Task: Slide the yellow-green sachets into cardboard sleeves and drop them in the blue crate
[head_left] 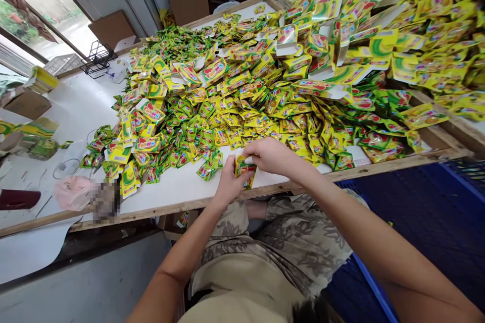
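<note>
Close to the table's front edge, my left hand (229,181) grips a small yellow and green printed carton (248,182) held upright. My right hand (270,156) is closed at the carton's top, its fingers pinching around the white flap; the fingertips are partly hidden. Just left of the carton lie a few green sachets (207,169) on the white tabletop (178,181). Behind both hands rises a large heap of yellow sachets (242,121) and green sachets (178,133), with several flat and opened cartons (235,81) on top.
A wooden rim (159,210) borders the table's front. At left are a pink plastic bag (73,193), a dark red cup (18,199), a cardboard box (28,106) and a black wire rack (97,58). Blue crates (424,212) stand low at right. More yellow packets (447,35) fill the far right.
</note>
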Motion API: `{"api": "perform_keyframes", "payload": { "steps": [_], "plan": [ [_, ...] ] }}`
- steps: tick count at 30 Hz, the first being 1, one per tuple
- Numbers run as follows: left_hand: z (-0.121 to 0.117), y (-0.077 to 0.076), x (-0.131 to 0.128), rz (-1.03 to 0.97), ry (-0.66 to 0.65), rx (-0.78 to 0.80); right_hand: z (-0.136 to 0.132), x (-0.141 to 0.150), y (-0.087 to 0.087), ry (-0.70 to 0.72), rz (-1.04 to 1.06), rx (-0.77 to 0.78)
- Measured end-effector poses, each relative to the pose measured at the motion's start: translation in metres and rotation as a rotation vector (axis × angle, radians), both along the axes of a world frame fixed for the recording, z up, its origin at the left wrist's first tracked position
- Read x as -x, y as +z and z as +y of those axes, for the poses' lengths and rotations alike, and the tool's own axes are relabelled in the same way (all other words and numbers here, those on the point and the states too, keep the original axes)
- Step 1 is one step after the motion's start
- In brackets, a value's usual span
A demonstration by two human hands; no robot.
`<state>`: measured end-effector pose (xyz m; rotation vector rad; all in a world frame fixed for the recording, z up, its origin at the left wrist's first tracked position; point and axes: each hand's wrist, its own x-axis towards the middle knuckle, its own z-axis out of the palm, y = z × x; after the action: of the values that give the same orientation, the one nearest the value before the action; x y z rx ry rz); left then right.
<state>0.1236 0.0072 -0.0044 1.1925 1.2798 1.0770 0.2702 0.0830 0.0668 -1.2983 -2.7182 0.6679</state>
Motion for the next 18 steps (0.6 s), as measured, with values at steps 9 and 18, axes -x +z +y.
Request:
{"api": "perform_keyframes", "payload": {
  "steps": [9, 18],
  "plan": [
    [-0.002, 0.009, -0.001, 0.115, 0.007, -0.019, 0.001, -0.001, 0.016, 0.048, -0.063, 0.089],
    [-0.004, 0.003, -0.003, 0.059, -0.007, 0.014, -0.010, 0.004, 0.016, 0.033, -0.191, 0.013]
  ]
}}
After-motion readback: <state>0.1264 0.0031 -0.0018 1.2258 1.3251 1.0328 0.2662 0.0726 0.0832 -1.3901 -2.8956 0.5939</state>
